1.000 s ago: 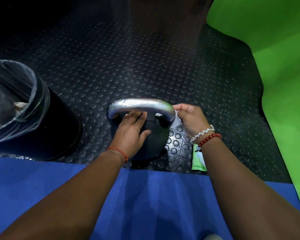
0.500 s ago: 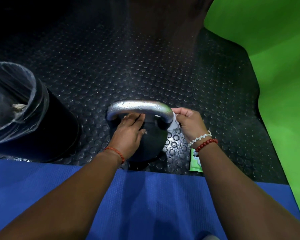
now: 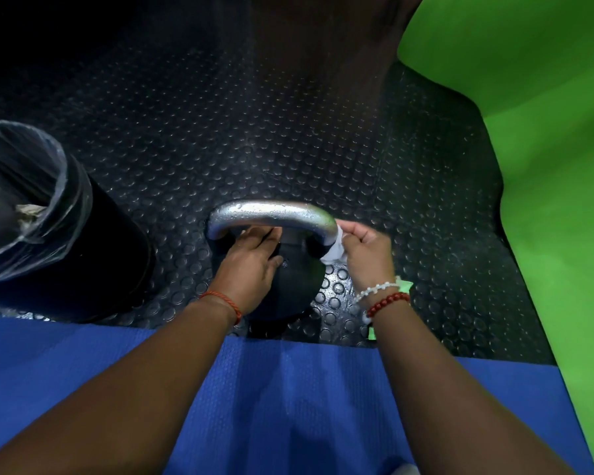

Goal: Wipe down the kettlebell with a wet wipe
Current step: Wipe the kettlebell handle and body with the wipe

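Note:
A black kettlebell [image 3: 294, 286] with a silver, wet-looking handle [image 3: 271, 212] stands on the studded black floor at the centre. My left hand [image 3: 247, 265] rests flat on top of its body, fingers straight and reaching under the handle. At the handle's right end my right hand [image 3: 366, 252] pinches a white wet wipe [image 3: 335, 250] and holds it against the metal. The lower part of the kettlebell is hidden behind my left hand.
A black bin [image 3: 48, 241] lined with a clear bag stands at the left. A green wipe packet [image 3: 405, 286] peeks out behind my right wrist. A blue mat [image 3: 288, 389] lies in front, and a green surface [image 3: 528, 166] rises on the right.
My right hand with the wipe has slid slightly down the handle's right end. My left hand has stayed on the kettlebell's body.

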`<state>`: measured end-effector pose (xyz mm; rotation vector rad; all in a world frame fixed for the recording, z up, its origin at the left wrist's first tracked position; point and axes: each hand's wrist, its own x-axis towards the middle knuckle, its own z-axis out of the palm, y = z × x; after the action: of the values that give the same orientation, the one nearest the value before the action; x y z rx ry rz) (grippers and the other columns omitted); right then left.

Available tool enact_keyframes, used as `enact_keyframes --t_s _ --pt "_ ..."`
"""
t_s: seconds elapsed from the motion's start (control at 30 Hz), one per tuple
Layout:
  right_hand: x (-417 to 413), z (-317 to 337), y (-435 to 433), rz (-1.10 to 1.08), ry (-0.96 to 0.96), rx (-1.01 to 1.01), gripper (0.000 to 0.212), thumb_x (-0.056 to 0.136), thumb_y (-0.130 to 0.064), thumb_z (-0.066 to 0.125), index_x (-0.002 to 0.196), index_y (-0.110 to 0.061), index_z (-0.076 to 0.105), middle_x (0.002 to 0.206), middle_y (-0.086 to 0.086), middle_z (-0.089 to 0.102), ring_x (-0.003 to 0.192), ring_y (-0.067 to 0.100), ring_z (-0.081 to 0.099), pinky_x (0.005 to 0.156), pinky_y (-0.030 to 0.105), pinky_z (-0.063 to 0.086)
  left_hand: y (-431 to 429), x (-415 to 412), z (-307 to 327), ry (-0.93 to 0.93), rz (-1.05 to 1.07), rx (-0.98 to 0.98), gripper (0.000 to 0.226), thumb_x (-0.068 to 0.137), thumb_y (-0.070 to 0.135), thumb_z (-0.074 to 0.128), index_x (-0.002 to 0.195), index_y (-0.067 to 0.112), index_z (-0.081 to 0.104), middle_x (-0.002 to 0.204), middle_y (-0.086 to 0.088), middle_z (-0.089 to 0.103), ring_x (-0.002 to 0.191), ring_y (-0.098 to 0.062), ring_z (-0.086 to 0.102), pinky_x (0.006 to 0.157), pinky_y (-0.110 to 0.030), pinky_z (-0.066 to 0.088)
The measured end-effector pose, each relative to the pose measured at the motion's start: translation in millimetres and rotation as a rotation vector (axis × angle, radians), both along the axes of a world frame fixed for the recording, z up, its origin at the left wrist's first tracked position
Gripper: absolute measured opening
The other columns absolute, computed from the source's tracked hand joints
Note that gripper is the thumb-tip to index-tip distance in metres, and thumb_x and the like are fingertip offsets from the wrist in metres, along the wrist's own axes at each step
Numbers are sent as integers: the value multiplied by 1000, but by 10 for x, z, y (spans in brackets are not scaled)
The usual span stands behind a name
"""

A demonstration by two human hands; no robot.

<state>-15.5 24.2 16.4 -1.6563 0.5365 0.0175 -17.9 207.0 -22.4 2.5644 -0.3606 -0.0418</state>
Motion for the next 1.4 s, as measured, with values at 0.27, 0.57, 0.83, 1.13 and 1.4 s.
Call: enact_keyframes --t_s 0.27,0.57,0.83,1.13,1.4 --pt "-172 -155 386 -351 -37 -47 31 93 -3 50 115 -15 67 76 0 69 37 1 33 36 15 31 8 19 -48 -44 -9 10 48 91 18 60 136 5 49 139 -15 48 132 -33 39 114 -38 27" --pt "-146 -98 389 -369 -52 -114 34 91 -1 49 110 -19 70 82 2 71 36 3 29 36 15 28 -39 -100 -177 -210 57 -38 46 90 24 45 126 -1 56 126 -18 56 120 -35 50 106 -45 39" --pt "-134 -89 324 -318 -45 -89 31 92 -2 50 108 -19 71 65 -4 63 42 7 31 37 18 29 -190 -366 -152 -151 492 -373 33 83 14 71 115 10 65 116 -6 50 113 -21 46 95 -22 34" --pt "-126 -101 326 -329 -15 -61 30 91 -1 52 108 -17 71 65 -5 64 42 6 33 36 16 30 -191 -225 41 19 1111 -1157 56 78 6 74 124 14 45 122 -10 53 100 -13 63 78 -11 51" --pt "-98 -83 266 -290 4 -34 30 91 -2 51 106 -17 72 68 -2 67 42 8 35 36 17 30 90 -75 75 119 930 -664 57 80 28 72 134 28 51 113 7 42 93 -1 52 86 -18 38"
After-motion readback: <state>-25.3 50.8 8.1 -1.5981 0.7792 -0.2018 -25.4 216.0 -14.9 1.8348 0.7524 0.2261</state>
